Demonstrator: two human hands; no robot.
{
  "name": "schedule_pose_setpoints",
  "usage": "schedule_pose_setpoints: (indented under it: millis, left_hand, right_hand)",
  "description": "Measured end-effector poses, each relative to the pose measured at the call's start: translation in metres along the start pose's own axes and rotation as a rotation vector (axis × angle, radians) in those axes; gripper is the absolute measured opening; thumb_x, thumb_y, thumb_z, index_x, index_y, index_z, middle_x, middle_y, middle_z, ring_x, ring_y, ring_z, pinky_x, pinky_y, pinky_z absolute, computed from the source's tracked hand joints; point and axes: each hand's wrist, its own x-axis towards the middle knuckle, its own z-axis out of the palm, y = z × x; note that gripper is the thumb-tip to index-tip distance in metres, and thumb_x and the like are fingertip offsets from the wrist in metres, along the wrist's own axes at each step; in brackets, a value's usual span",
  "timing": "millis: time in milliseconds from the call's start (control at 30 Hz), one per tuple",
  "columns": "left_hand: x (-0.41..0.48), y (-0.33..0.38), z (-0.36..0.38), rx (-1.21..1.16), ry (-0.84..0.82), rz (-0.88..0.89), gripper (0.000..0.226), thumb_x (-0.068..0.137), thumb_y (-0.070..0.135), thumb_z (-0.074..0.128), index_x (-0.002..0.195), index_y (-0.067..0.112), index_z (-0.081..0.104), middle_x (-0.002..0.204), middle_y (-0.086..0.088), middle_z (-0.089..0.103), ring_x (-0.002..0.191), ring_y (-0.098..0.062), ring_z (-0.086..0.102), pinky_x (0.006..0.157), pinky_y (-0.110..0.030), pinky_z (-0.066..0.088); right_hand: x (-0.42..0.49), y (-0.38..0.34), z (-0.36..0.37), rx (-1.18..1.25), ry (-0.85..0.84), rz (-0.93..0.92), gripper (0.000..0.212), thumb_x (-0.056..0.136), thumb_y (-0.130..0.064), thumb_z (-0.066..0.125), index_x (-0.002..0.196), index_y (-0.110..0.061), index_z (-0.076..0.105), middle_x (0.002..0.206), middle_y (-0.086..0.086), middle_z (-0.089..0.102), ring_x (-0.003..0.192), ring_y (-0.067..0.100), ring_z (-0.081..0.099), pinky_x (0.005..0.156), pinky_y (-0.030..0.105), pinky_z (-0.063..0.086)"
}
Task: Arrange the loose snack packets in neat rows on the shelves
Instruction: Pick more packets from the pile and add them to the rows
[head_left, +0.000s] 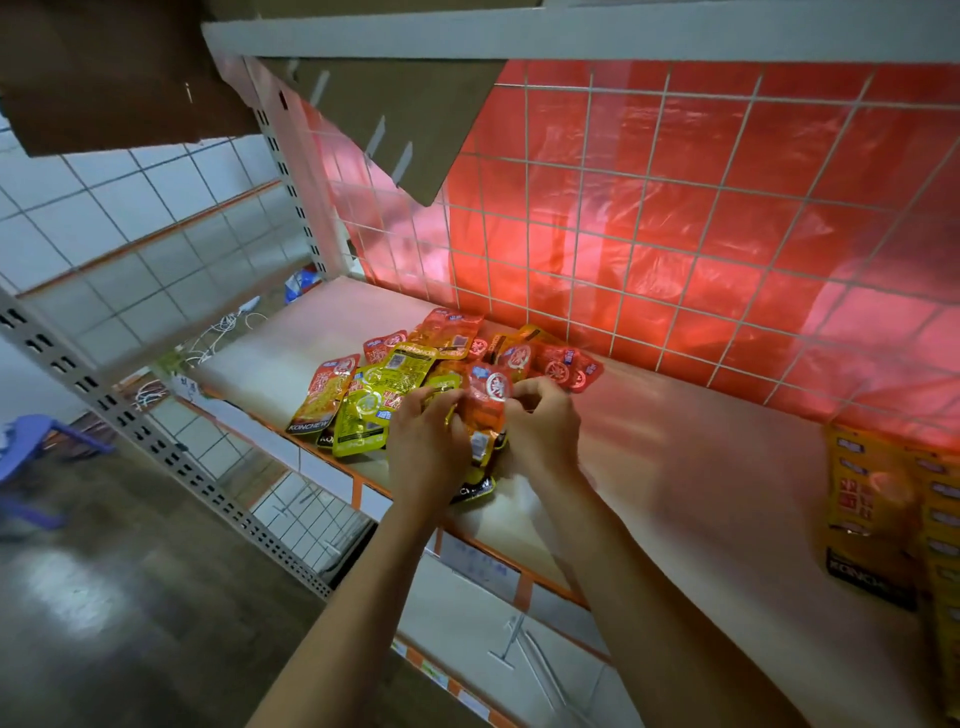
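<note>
A: While both hands work at the pile, how many packets lie loose?

B: Roughly a dozen, overlapping; an exact count I cannot give. They lie on the shelf, left of centre.

A: And the hands?

B: Left hand and right hand are both curled shut on an orange packet between them. Far right, a yellow row.

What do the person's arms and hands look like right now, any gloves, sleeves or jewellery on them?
Both are bare. The left hand and right hand wear no gloves, and no rings show on the visible fingers. Both forearms are uncovered up to the bottom edge of the picture: no sleeves, watch or wristband in view.
</note>
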Motion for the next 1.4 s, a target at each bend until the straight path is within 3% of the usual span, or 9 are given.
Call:
schedule_pose_setpoints:
  millis: [167,400,500,633,700,800,933,1200,1400]
  left_hand:
    - [-0.009,0.022,0.013,0.024,0.124,0.235,0.017,0.086,0.016,0.067,0.097,0.007,0.075,0.107,-0.018,0.067,0.1,-0.038,0.06,0.087,-0.042,0.047]
    - [-0.018,0.075,0.029,-0.106,-0.201,0.336,0.061,0.081,0.065,0.054,0.111,0.013,0.06,0.089,-0.005,0.062,0.085,-0.024,0.058,0.067,-0.033,0.041]
    - [-0.023,0.092,0.041,-0.155,-0.339,0.354,0.071,0.078,0.056,0.065,0.134,0.015,0.049,0.095,-0.007,0.064,0.089,-0.024,0.059,0.074,-0.035,0.045]
    - [-0.034,0.118,0.055,-0.414,-0.541,0.382,0.045,0.083,0.045,0.068,0.12,0.02,0.058,0.1,0.006,0.068,0.086,-0.009,0.065,0.076,-0.029,0.052]
    - [-0.041,0.132,0.061,-0.578,-0.696,0.287,0.031,0.09,0.04,0.062,0.117,0.024,0.061,0.097,0.011,0.07,0.086,-0.003,0.067,0.078,-0.026,0.054]
    - [-0.053,0.153,0.069,-0.927,-0.889,-0.037,0.017,0.1,0.029,0.049,0.107,0.027,0.064,0.098,0.001,0.073,0.091,-0.016,0.069,0.082,-0.036,0.057]
    - [-0.068,0.186,0.078,-1.135,-0.967,-0.217,0.02,0.1,0.022,0.047,0.1,0.017,0.066,0.09,-0.006,0.074,0.082,-0.025,0.069,0.077,-0.04,0.058]
    - [-0.124,0.261,0.101,-1.092,-0.968,-0.046,0.016,0.095,0.017,0.056,0.105,0.013,0.069,0.1,-0.009,0.074,0.089,-0.022,0.07,0.08,-0.036,0.054]
    - [-0.176,0.322,0.126,-0.983,-0.907,-0.005,0.01,0.087,0.026,0.063,0.095,0.024,0.068,0.099,-0.01,0.072,0.094,-0.033,0.068,0.085,-0.056,0.054]
  right_hand:
    - [0.009,0.003,-0.036,0.126,0.179,0.006,0.018,0.077,-0.007,0.058,0.085,-0.024,0.056,0.072,-0.015,0.057,0.07,0.01,0.055,0.065,0.022,0.036]
    - [0.014,0.012,-0.086,0.391,0.196,0.026,0.043,0.077,-0.003,0.059,0.119,-0.013,0.056,0.091,-0.005,0.066,0.081,0.011,0.065,0.077,0.035,0.053]
    - [0.013,0.018,-0.11,0.443,0.125,0.03,0.023,0.072,-0.018,0.062,0.094,-0.013,0.069,0.093,0.008,0.072,0.09,0.028,0.069,0.085,0.047,0.055]
    - [0.001,0.026,-0.142,0.471,0.145,0.004,0.028,0.065,-0.045,0.07,0.079,-0.021,0.071,0.084,0.007,0.07,0.08,0.022,0.066,0.078,0.046,0.053]
    - [-0.005,0.031,-0.16,0.494,0.167,-0.002,0.025,0.07,-0.044,0.068,0.081,-0.022,0.072,0.082,0.007,0.068,0.076,0.021,0.063,0.069,0.041,0.051]
    - [-0.011,0.044,-0.193,0.472,0.301,0.003,0.01,0.081,-0.028,0.068,0.078,-0.019,0.069,0.081,0.006,0.068,0.077,0.021,0.061,0.071,0.039,0.048]
    - [-0.023,0.061,-0.239,0.52,0.409,0.083,0.008,0.086,-0.012,0.064,0.083,-0.018,0.068,0.085,0.008,0.069,0.079,0.023,0.064,0.071,0.035,0.049]
    - [-0.063,0.084,-0.328,0.401,0.467,0.043,0.012,0.084,-0.013,0.061,0.084,-0.023,0.068,0.085,0.004,0.07,0.082,0.021,0.066,0.073,0.036,0.052]
    - [-0.092,0.105,-0.41,0.353,0.476,-0.059,0.026,0.087,-0.009,0.061,0.086,-0.032,0.071,0.082,-0.015,0.073,0.073,-0.001,0.067,0.061,0.016,0.05]
